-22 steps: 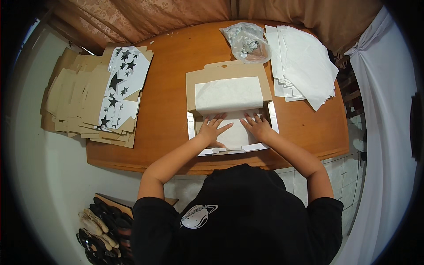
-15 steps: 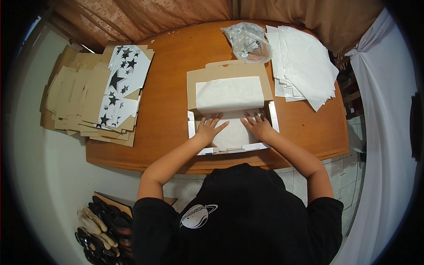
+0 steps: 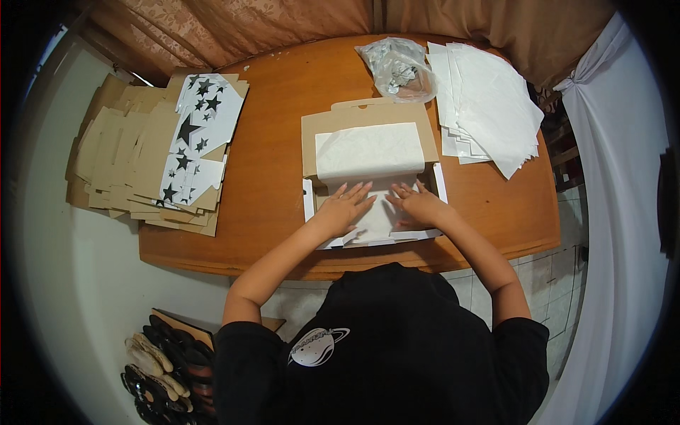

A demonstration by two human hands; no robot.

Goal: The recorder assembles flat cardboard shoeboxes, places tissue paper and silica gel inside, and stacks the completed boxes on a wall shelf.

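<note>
Both palms [image 3: 345,210] [image 3: 416,205] flat on tissue paper [image 3: 368,152]

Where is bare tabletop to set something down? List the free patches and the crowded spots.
Free: the wooden table between the star-printed flat cartons and the open box; also the near right corner, below the white sheet stack. Crowded: the far right edge with the plastic bag and sheets, and the box, where the left hand and right hand press tissue paper.

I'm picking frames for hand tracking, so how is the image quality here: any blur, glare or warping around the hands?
Head view: even, soft light, no harsh shadows; left hand and right hand look sharp on the white tissue paper, which is bright but keeps its wrinkles. Fisheye bends the table edge; corners go black.
</note>
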